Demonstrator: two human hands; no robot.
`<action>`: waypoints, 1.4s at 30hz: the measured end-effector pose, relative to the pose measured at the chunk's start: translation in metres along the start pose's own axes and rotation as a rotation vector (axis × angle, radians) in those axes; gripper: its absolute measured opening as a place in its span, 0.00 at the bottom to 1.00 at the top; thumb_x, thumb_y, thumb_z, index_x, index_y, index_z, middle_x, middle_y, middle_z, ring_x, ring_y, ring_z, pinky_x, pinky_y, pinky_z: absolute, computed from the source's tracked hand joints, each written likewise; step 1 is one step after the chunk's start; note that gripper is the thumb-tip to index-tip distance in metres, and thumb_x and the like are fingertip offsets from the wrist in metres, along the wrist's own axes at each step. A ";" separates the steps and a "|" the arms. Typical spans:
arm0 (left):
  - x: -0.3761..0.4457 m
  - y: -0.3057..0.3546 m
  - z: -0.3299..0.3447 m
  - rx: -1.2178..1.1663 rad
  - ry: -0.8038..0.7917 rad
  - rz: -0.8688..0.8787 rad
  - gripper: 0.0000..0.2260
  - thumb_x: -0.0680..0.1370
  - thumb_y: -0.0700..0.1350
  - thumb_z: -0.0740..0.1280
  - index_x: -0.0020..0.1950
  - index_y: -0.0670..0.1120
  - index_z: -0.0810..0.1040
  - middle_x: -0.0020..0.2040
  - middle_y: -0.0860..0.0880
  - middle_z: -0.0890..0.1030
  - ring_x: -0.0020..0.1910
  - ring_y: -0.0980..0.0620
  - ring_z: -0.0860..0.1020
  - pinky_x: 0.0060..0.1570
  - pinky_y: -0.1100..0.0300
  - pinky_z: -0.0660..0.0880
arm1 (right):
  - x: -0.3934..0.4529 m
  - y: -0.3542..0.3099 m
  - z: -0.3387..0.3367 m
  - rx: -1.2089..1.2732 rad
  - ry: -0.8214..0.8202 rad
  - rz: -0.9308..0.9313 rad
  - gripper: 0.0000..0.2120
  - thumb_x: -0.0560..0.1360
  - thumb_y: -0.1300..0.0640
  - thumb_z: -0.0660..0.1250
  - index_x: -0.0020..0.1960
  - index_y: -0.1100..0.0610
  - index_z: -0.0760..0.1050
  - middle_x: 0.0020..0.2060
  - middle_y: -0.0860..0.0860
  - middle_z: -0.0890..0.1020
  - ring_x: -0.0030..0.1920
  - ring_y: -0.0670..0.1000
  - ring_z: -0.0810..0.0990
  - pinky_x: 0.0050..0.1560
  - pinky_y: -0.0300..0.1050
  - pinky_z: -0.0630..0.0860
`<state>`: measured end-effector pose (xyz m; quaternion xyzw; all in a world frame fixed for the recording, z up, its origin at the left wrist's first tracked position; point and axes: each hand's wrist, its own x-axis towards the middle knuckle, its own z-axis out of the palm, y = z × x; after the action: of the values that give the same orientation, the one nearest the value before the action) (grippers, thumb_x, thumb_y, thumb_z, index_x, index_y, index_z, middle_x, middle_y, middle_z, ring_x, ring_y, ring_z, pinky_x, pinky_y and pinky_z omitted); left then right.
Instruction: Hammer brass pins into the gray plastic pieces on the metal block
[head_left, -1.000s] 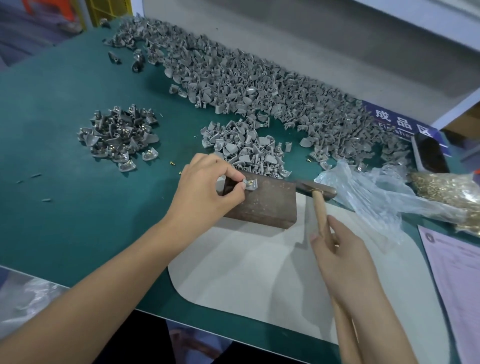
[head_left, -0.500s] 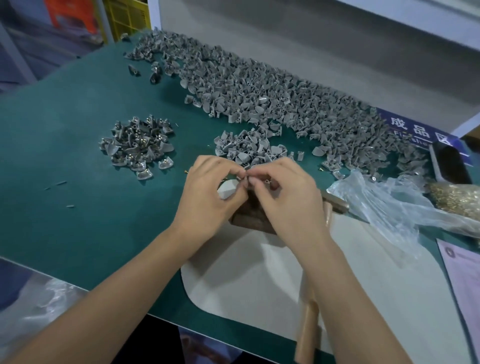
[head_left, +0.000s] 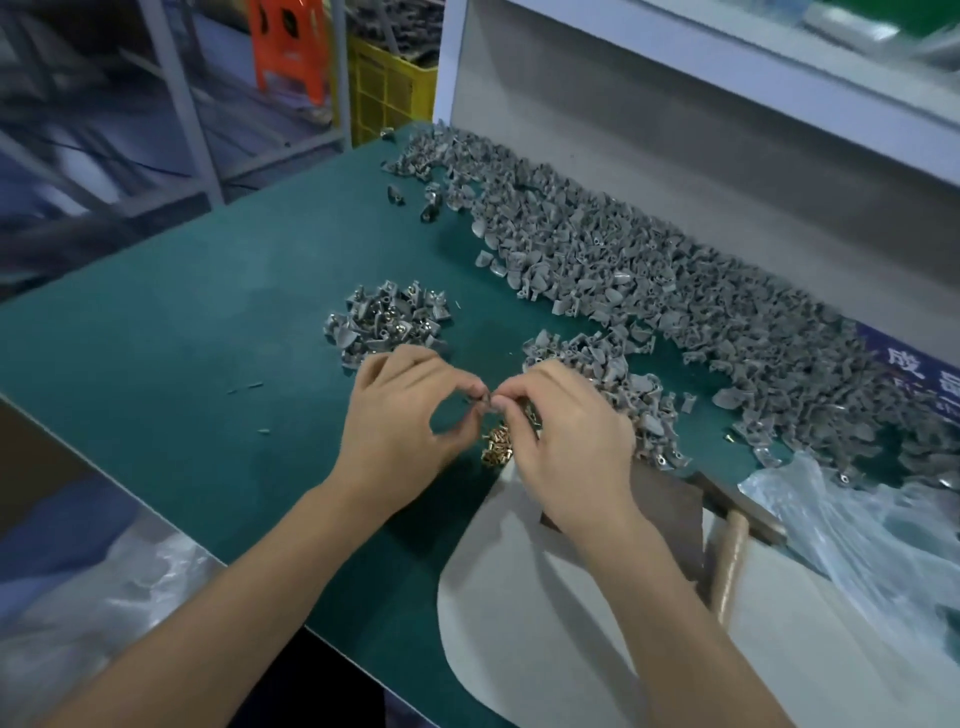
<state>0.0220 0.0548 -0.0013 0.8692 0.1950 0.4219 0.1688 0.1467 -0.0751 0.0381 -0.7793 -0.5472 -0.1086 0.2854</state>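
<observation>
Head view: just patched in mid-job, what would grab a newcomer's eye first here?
The long heap of gray plastic pieces banked along the back wall of the green table dominates. In the middle, the left hand and right hand meet fingertip to fingertip, pinching something small above a little cluster of brass pins. The hammer lies unheld at right beside the metal block.

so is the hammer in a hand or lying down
Lying down. The hammer rests on the white mat, no fingers on it; both hands pinch a small part.
</observation>
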 end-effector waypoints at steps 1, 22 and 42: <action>-0.001 -0.003 -0.003 0.026 0.012 0.004 0.03 0.75 0.48 0.75 0.47 0.52 0.84 0.45 0.60 0.84 0.53 0.52 0.79 0.55 0.53 0.68 | 0.002 -0.004 0.003 -0.024 0.002 -0.014 0.05 0.82 0.52 0.68 0.49 0.50 0.81 0.45 0.44 0.79 0.45 0.48 0.79 0.38 0.43 0.74; -0.018 -0.028 -0.025 0.252 -0.089 -0.287 0.05 0.73 0.53 0.76 0.43 0.53 0.84 0.52 0.56 0.82 0.60 0.48 0.76 0.67 0.44 0.63 | 0.012 -0.011 0.021 0.251 -0.088 0.004 0.04 0.82 0.57 0.67 0.53 0.52 0.81 0.46 0.42 0.80 0.40 0.47 0.79 0.42 0.52 0.77; -0.003 -0.010 -0.012 0.266 -0.224 -0.139 0.09 0.75 0.46 0.75 0.55 0.54 0.85 0.51 0.55 0.83 0.57 0.46 0.77 0.57 0.49 0.67 | 0.024 0.015 0.019 0.815 0.283 0.687 0.09 0.83 0.57 0.66 0.49 0.49 0.84 0.33 0.46 0.80 0.34 0.48 0.75 0.36 0.46 0.71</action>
<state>0.0084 0.0637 -0.0008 0.9098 0.2884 0.2805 0.1018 0.1668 -0.0486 0.0293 -0.7171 -0.2155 0.1077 0.6540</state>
